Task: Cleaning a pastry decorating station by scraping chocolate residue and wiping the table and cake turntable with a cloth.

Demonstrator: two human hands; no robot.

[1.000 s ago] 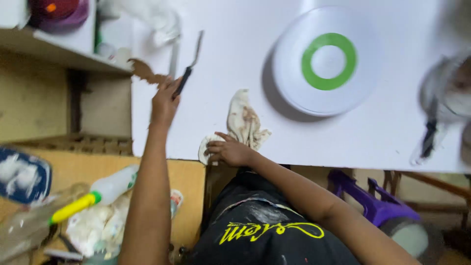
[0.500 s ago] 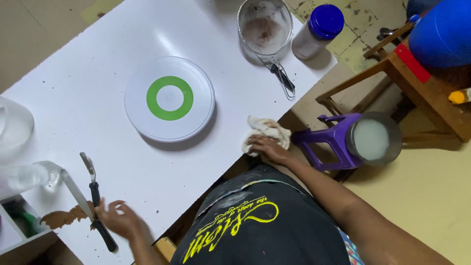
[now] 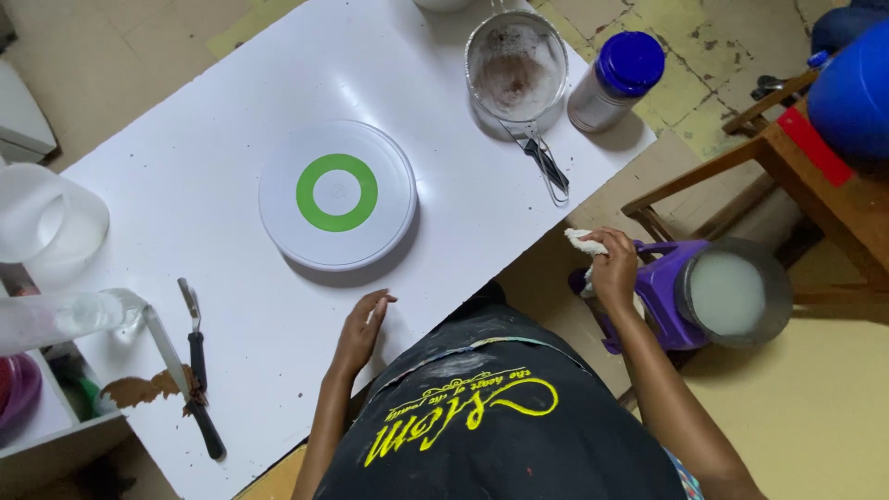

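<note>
Left hand (image 3: pixel 359 331) has let go of the black-handled spatulas (image 3: pixel 194 370), now lying at the white surface's (image 3: pixel 185 167) edge, and rests flat, empty; right hand (image 3: pixel 611 268) has lifted the crumpled cloth (image 3: pixel 583 243) off it, gripped beside the purple stool (image 3: pixel 653 296).

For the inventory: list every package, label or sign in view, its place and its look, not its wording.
Jar: far right corner of the white table, cylindrical, blue lid, pale label.
Apron print: on the person's dark apron, yellow script lettering.
No signs or screens show.
</note>
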